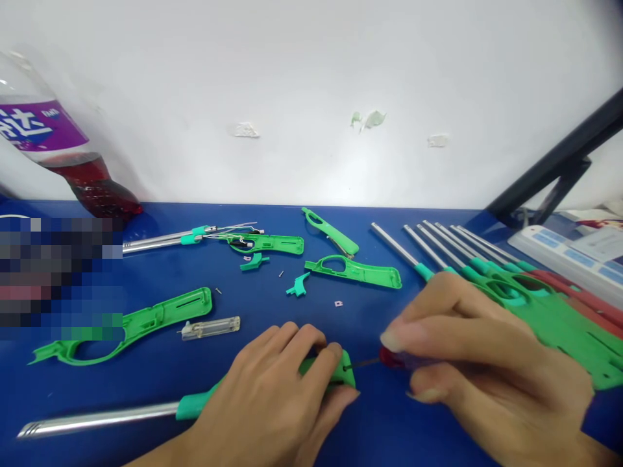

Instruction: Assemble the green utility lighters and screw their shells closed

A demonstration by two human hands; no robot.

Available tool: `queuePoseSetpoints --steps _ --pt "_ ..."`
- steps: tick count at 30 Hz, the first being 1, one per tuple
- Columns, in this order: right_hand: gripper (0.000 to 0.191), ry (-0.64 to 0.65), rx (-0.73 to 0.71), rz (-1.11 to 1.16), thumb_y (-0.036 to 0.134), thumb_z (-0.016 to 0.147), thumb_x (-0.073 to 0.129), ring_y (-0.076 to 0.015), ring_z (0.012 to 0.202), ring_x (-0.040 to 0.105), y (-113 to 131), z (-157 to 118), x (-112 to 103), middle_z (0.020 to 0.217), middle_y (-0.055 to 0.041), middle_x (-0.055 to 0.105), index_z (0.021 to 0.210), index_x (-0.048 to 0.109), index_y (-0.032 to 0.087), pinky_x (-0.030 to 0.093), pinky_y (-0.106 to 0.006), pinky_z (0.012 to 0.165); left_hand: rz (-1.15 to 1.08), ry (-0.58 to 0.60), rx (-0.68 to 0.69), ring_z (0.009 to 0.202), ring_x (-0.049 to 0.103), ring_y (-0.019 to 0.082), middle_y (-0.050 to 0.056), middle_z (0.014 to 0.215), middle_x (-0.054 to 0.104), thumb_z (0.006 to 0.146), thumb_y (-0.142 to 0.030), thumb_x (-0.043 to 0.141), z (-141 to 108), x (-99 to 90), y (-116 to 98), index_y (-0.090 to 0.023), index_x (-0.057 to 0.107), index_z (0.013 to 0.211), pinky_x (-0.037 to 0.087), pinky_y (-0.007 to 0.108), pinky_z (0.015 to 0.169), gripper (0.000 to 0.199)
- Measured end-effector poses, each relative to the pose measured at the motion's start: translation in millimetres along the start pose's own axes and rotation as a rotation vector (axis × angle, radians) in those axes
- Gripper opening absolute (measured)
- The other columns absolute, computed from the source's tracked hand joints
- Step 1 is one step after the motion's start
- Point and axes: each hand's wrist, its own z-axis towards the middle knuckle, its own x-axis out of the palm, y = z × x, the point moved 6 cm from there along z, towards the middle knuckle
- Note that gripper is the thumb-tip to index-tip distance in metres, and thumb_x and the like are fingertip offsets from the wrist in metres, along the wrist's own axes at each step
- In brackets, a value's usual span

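My left hand (282,389) is closed over a green long-necked lighter (195,406), pressing it to the blue table; its metal tube points left. Between the thumb and fingers of my right hand (487,363) is a screwdriver (392,357) with a reddish handle, mostly hidden by the fingers. Its thin shaft reaches left to the hole at the end of the lighter's green handle. Above my left hand lie a clear fuel tank (211,328), a small screw (219,290) and a green half-shell (165,316).
More green shells (357,272), teal triggers (298,285) and metal tubes with wires (160,241) lie farther back. Several lighters (549,311) are lined up at right, by a white power strip (564,259). A drink bottle (68,143) stands back left. A white wall (302,78) borders the table.
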Motion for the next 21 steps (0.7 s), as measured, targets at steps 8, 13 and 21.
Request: queuePoseSetpoints --steps 8,13,21 --pt "0.026 0.081 0.025 0.09 0.02 0.105 0.077 -0.0142 0.077 0.074 3.6 5.4 7.6 0.094 0.0011 0.08 0.129 0.078 0.031 0.064 -0.023 0.065 0.006 0.011 0.021 0.074 0.079 0.025 0.004 0.094 0.08 0.121 -0.032 0.039 5.9 -2.4 0.8 -0.02 0.069 0.106 0.069 0.043 0.065 0.036" --pt "0.016 0.11 0.0 -0.009 0.038 0.107 0.077 -0.0107 0.064 0.066 5.3 6.3 5.3 0.084 0.0013 0.074 0.12 0.082 0.029 0.057 -0.019 0.054 0.017 0.019 0.03 0.074 0.079 0.025 0.006 0.094 0.08 0.121 -0.032 0.033 4.8 -3.7 1.9 -0.019 0.072 0.109 0.069 0.041 0.062 0.042" --pt "0.047 0.062 0.146 0.195 0.021 0.111 0.066 -0.0099 0.068 0.068 -3.6 -3.3 5.1 0.108 0.003 0.084 0.153 0.068 0.041 0.057 -0.018 0.055 0.02 0.011 0.008 0.081 0.08 0.028 0.005 0.099 0.081 0.121 -0.032 0.035 1.6 -0.2 0.2 -0.019 0.072 0.11 0.07 0.046 0.069 0.041"
